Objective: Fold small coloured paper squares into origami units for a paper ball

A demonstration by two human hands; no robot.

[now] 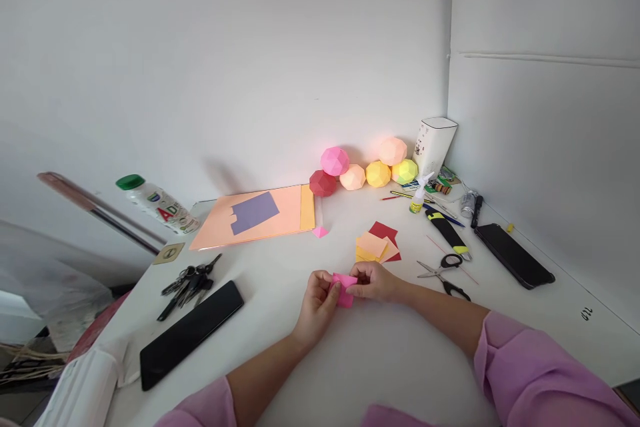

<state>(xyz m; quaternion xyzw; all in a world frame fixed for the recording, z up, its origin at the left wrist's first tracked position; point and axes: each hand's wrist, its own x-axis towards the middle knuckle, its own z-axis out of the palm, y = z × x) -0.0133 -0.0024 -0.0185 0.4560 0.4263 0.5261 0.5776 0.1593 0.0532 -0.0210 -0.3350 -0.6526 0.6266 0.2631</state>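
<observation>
Left fingers (pixel 334 294): pinched small, flat, bright-pink paper piece (pixel 345 281) | right fingers (pixel 357 290): held its right edge | handling: light, even pressure probably served best against stray creases

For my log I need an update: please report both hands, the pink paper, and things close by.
Left hand, right hand: both pinching pink paper. Coloured paper pieces just beyond. Scissors off right, clear of both hands.

Left forearm (pixel 270 373) and right forearm (pixel 445 313) converge, the left fingers (pixel 319 278) and right fingers (pixel 361 270) pinching.
</observation>
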